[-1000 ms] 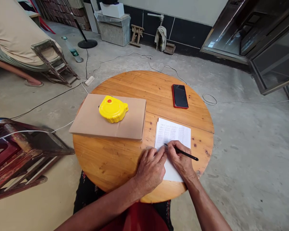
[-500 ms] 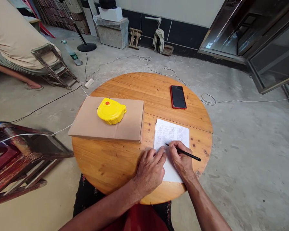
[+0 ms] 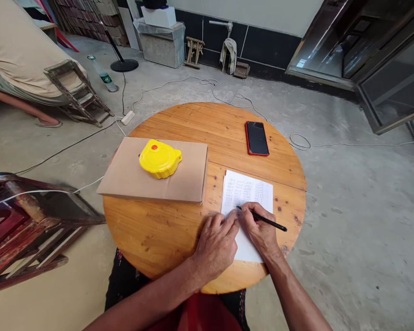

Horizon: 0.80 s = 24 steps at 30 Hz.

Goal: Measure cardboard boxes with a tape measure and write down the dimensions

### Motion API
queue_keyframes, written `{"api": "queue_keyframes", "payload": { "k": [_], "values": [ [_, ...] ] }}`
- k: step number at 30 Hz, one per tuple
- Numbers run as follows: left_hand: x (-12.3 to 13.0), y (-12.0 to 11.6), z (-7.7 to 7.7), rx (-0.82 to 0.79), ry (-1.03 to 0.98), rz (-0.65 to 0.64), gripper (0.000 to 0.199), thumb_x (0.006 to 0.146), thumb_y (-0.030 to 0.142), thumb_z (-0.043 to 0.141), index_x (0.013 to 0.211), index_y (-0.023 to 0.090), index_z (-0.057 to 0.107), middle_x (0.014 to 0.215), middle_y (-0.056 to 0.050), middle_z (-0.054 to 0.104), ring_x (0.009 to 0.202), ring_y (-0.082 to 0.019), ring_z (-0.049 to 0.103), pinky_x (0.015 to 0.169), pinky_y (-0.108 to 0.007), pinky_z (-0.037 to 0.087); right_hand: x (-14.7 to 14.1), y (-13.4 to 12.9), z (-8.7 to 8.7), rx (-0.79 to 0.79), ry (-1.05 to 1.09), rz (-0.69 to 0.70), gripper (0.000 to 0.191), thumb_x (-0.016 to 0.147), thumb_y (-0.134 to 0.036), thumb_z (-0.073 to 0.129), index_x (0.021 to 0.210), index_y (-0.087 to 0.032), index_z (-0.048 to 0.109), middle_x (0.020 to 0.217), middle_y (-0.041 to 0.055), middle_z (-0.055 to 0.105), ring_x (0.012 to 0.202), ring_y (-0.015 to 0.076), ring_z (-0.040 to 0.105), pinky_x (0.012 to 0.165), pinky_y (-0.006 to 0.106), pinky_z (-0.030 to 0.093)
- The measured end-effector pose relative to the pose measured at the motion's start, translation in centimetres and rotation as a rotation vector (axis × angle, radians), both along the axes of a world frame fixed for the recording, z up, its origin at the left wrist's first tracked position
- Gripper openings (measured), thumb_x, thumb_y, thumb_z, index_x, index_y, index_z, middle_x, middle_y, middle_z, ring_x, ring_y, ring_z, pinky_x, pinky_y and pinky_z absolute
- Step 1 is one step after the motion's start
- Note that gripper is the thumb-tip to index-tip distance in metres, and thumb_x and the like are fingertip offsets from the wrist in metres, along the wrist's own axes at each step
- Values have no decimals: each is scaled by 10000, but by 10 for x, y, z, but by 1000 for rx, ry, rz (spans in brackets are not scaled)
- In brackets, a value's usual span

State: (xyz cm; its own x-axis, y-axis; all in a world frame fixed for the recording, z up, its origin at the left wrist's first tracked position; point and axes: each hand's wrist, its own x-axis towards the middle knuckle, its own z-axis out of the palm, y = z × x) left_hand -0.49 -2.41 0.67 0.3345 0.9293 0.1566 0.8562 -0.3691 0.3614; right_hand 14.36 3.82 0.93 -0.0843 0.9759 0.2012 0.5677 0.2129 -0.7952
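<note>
White paper (image 3: 250,250) with rows of handwriting across its upper part lies on the round wooden table (image 3: 152,239). A black pen (image 3: 271,222) is pinched in my right hand (image 3: 262,230), its tip at the paper below the written rows and its rear end pointing right. My left hand (image 3: 218,243) rests palm down at the paper's left edge, with its fingers laid forward and the index fingertip close to the pen tip. Nothing shows in that hand. My right hand covers part of the sheet.
On the table, a yellow tape measure (image 3: 160,158) sits on a flat cardboard box (image 3: 189,184) at the left. A phone in a red case (image 3: 257,138) lies at the back right. Cables cross the floor; a wooden chair (image 3: 27,230) stands left, and a person (image 3: 24,55) sits beyond.
Both hands keep nearly the same places on the paper. The pen's rear end has swung very slightly left, and the view has shifted a little.
</note>
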Motion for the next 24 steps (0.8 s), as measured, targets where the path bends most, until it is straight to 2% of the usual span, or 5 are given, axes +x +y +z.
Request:
{"api": "queue_keyframes", "payload": {
  "k": [13,24],
  "values": [
    [-1,2,1,-2,-1,-7,479,847,117,492,1318,178,547,1475,-10,506,1039,-257,500,903,-441,463,0,0,-4,37,-25,3,186,904,-256,552,748,-184,624,617,-36,600,541,107,534,548,217,424],
    [-1,1,1,-14,-32,-5,493,842,113,499,1329,178,543,1475,-11,507,1054,-259,492,916,-448,462,1,-1,-1,19,-28,32,190,896,-250,554,734,-182,626,605,-35,603,534,109,542,532,216,418]
  ]
}}
